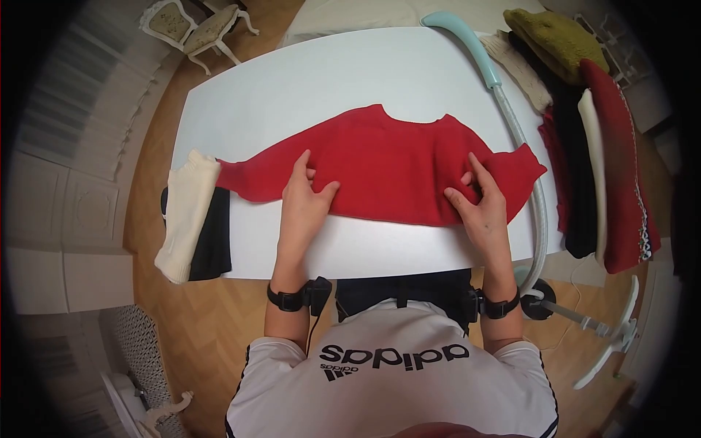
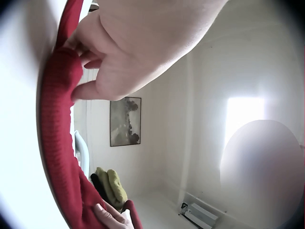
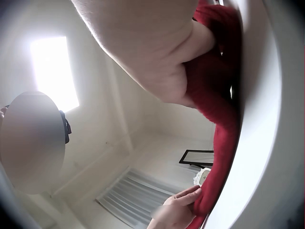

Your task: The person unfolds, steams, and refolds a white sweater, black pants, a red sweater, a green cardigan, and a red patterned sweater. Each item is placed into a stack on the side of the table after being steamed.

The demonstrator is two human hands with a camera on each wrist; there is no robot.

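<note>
A red knit sweater (image 1: 394,160) lies spread across the white table, its neckline toward the far side and one sleeve stretched out to the left. My left hand (image 1: 304,201) rests on the left part of its body near the lower edge, thumb and index finger apart. On the right part, my right hand (image 1: 483,212) touches the knit beside a raised fold, with its thumb and index finger spread. Red fabric (image 3: 209,86) bulges up around the right thumb in the right wrist view. In the left wrist view, ribbed red knit (image 2: 57,114) runs beneath the left fingertips.
A cream folded garment (image 1: 188,215) and a black one (image 1: 212,241) lie at the table's left edge, by the sleeve end. Folded clothes (image 1: 577,168) are stacked along the right. A pale green curved lamp arm (image 1: 467,47) reaches over the table's right side.
</note>
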